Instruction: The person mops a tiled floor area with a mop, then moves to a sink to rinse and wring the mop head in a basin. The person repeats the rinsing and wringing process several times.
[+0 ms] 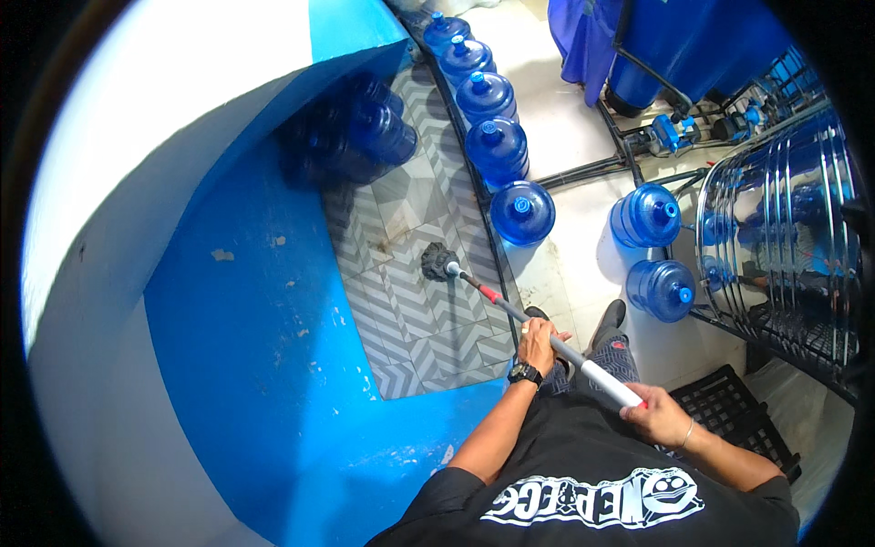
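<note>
Head view: a mop [570, 353] on patterned tiles [433, 314]
Bare tile surrounds the mop head [437, 262], between blue floor [264, 319] and black edging [501, 266]; capped blue jugs [497, 150] line that edging, contents unclear. The left hand [538, 343] clamps its fingers around the pole; the right hand [661, 421], around its white grip [609, 383].

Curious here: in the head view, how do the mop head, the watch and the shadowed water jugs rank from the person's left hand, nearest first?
1. Watch: nearest, on the wrist just behind the left hand.
2. Mop head: ahead and to the left, on the patterned tiles.
3. Shadowed water jugs: farthest, beyond the mop head.
</note>
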